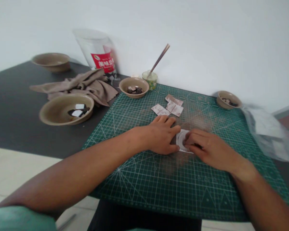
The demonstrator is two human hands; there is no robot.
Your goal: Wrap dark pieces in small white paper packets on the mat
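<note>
A small whitish square piece point(181, 138) lies on the green cutting mat point(144, 179) between my hands, with a paler curved patch on its face. My left hand point(162, 136) rests flat on the mat, fingers spread, fingertips and thumb at the square's left edge. Over its right part my right hand point(207, 147) is closed in a pinch, and whatever those fingers hold is hidden. Brownish powder smudges point(199, 122) surround both hands. Just beyond them lie several similar pale, brown-stained squares point(175, 108).
At left stand a bowl point(53, 110) with black-and-white pieces, a crumpled brown cloth point(86, 85), another bowl point(51, 61) and a clear labelled jar point(102, 59). Farther back are a bowl of dark bits point(134, 82), a cup with sticks point(152, 81), a small bowl point(227, 96) and a plastic bag point(269, 131).
</note>
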